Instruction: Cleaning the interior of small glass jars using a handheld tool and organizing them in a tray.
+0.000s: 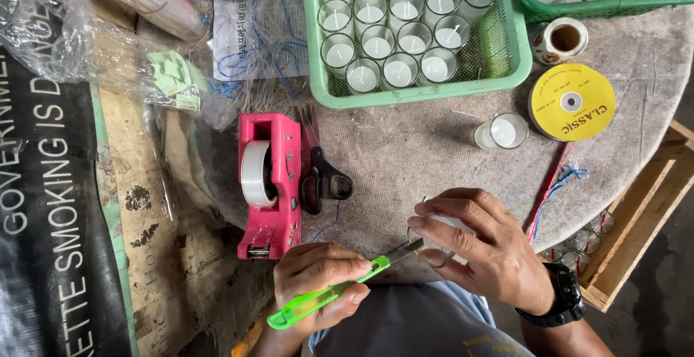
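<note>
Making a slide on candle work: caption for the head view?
Left hand works green snips at glass candle held by right hand.

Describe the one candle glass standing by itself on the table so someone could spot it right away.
Start at the big green basket full of white candle glasses at the top of the round grey table. Just below its right corner, beside the flat yellow spool, stands the lone candle glass. Unlike the others, it sits outside any basket.

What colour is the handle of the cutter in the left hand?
Bright green; the cutter in the left hand shows clearly in the head view.
</note>
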